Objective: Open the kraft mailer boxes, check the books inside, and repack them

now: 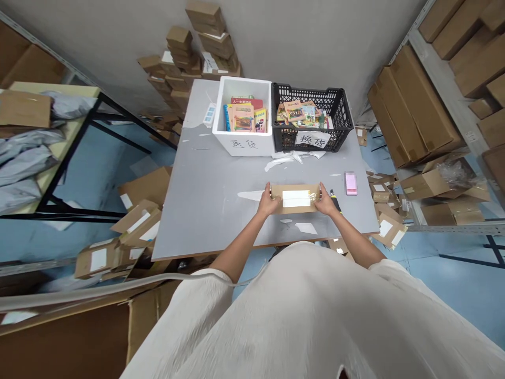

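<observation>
Between my two hands is a brown cardboard box (278, 206) with a white label on its upper face and shiny clear tape near its right end. My left hand (268, 201) grips the left end, thumb on the top. At the other end, my right hand (325, 201) closes around the right side. A black and yellow utility knife (335, 201) lies on the grey table (201, 200) just beyond my right hand. Scraps of white paper (306, 228) lie near the box.
Behind the box stand a white foam bin (242, 143) and a black plastic crate (342, 123), both holding books. A pink-screened phone (350, 183) lies at the right. Cardboard boxes (140, 223) crowd the floor at left, and shelves with cartons (418, 116) stand at right.
</observation>
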Available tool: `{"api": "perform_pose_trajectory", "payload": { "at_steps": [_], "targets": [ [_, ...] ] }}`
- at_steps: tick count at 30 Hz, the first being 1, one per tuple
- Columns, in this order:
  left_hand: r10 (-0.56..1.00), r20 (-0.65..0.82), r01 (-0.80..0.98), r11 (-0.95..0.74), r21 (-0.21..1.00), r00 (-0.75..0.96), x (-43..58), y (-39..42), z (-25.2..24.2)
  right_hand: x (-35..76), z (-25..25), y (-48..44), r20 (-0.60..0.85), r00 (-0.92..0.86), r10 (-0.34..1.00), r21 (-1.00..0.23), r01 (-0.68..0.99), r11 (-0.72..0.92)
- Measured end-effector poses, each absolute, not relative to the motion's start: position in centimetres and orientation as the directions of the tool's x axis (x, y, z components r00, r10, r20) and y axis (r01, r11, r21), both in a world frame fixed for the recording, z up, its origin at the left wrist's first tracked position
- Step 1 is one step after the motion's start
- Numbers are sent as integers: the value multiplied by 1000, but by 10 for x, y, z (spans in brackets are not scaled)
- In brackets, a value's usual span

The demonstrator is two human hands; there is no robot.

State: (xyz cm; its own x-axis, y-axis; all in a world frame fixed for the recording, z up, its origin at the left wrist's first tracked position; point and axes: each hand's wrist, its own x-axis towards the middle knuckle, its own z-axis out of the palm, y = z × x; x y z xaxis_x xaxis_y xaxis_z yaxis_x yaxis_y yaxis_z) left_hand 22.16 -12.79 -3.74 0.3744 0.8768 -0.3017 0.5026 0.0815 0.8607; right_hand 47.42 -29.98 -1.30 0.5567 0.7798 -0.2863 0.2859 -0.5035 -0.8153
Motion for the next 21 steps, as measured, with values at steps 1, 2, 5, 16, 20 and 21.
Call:
{"api": "perform_pose_trajectory", "payload": {
  "at_steps": [1, 2, 5, 16, 20, 21],
  "targets": [
    [874, -312, 503, 92, 859, 372, 224, -125, -33, 474, -11, -299, -279, 557, 782, -825, 278, -493],
    [880, -304, 499, 91, 862, 365, 225, -123, -28, 474, -10, -298, -275, 553, 787, -841, 259, -476],
    [907, -269, 493, 81, 866, 323, 227, -119, -20, 472, -7, -295, -266, 548, 793, -887, 184, -425],
    [863, -407, 637, 137, 759, 299, 206, -144, -48, 462, -18, -307, -389, 657, 646, -691, 255, -676],
    [845, -437, 647, 151, 748, 308, 201, -148, -53, 463, -24, -310, -429, 637, 641, -636, 291, -715],
    [839, -443, 647, 152, 747, 315, 200, -148, -54, 464, -26, -311, -428, 635, 643, -634, 296, -714]
  ]
}}
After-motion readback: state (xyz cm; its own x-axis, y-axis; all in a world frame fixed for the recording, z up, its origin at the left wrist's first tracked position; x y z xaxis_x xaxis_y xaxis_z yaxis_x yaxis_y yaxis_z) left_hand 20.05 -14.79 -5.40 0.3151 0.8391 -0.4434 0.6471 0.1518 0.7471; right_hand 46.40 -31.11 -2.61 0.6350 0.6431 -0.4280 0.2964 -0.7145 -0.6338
